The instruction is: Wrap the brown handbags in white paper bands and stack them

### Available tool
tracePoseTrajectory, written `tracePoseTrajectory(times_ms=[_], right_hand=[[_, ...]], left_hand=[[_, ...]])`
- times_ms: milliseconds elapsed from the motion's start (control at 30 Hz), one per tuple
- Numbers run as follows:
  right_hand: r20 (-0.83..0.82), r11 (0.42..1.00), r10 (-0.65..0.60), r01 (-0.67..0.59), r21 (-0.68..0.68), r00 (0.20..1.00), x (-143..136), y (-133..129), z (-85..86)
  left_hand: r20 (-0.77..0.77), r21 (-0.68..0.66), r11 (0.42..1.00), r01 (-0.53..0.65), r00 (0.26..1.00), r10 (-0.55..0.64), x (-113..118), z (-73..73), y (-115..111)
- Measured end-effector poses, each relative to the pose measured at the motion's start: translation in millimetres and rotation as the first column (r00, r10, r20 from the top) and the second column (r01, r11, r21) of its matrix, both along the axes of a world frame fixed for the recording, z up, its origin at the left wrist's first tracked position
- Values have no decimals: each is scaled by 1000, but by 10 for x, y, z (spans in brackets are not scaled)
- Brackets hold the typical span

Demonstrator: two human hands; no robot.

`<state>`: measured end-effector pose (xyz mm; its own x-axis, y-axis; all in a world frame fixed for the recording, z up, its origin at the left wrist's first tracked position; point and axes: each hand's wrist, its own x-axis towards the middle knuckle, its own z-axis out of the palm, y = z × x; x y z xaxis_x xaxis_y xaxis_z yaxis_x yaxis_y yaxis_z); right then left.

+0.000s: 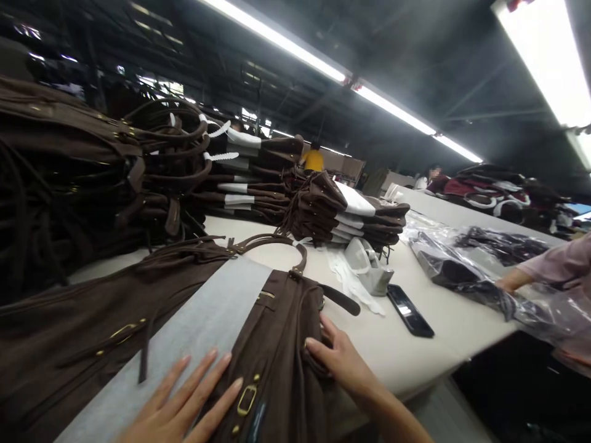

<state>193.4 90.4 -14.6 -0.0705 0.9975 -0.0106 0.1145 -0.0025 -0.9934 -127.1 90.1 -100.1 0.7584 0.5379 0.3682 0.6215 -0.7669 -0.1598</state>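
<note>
A dark brown handbag (281,332) with brass buckles lies flat on the table in front of me. Across its front runs a pale strip of paper or tissue (207,314), and its handle (302,255) loops up at the top edge. My left hand (187,406) rests on the strip and the bag, fingers spread. At the bag's right side, my right hand (344,360) pinches the edge between thumb and fingers; some fingertips are hidden behind the fabric.
Stacked brown bags (244,184) rise behind, with more piled at left (55,147). A phone (410,311), white ties (353,283) and a grey tape dispenser (376,277) lie on the table (369,363). Another person's arm (530,271) reaches over plastic-wrapped goods (462,264) at right.
</note>
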Motion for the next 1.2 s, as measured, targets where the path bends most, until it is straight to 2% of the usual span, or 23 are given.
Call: tracePoseTrajectory(times_ms=[100,200,267,333,433,533,600,633,700,767,800,833,867,967,1033,1100,1133,1200], right_hand=[[-22,998,2,-1,70,1000,-113,419,-20],[0,998,-53,53,33,999,-51,844,-90],[-27,999,-41,41,0,999,48,1051,-133],[-84,999,-27,24,-37,996,150,1162,-174],[-154,992,-90,75,-102,984,260,1174,-239],[-174,972,-220,201,-122,960,326,1077,-291],[-95,946,-325,322,-46,941,366,965,-305],[-35,921,-388,389,35,921,387,889,-306],[53,830,-532,508,231,845,425,694,-305],[56,721,-641,575,388,766,437,445,-310],[43,693,-657,580,429,752,427,309,-316],[33,694,-643,564,449,765,405,172,-326],[31,721,-600,524,454,799,370,39,-338],[46,834,-384,325,447,922,219,-288,-374],[62,848,-284,220,482,957,122,-420,-389],[73,829,-223,150,539,972,66,-484,-397],[79,820,-201,123,559,976,58,-495,-399],[89,816,-188,105,568,978,76,-489,-400]], left_hand=[[-46,-50,994,-96,995,94,254,137,-71],[-121,-194,950,-246,967,226,609,423,-141],[-134,-300,910,-288,957,258,759,622,-125],[-71,-404,878,-255,966,247,796,805,-49],[122,-577,810,-106,969,213,764,1079,125],[269,-704,710,23,933,237,849,1334,261],[305,-753,655,56,912,273,999,1440,291],[309,-770,635,61,906,288,1088,1467,291],[303,-788,613,60,904,301,1264,1480,281],[275,-795,605,42,914,299,1418,1462,294],[256,-794,607,25,919,298,1485,1449,319],[235,-793,609,4,924,300,1546,1437,358],[214,-793,609,-19,927,308,1604,1424,412],[182,-792,606,-72,920,346,1753,1379,615],[152,-821,563,-93,916,372,1826,1339,734],[127,-871,484,-86,912,390,1869,1289,803],[122,-903,425,-68,906,404,1878,1262,817],[102,-963,270,-29,883,458,1871,1213,812]])
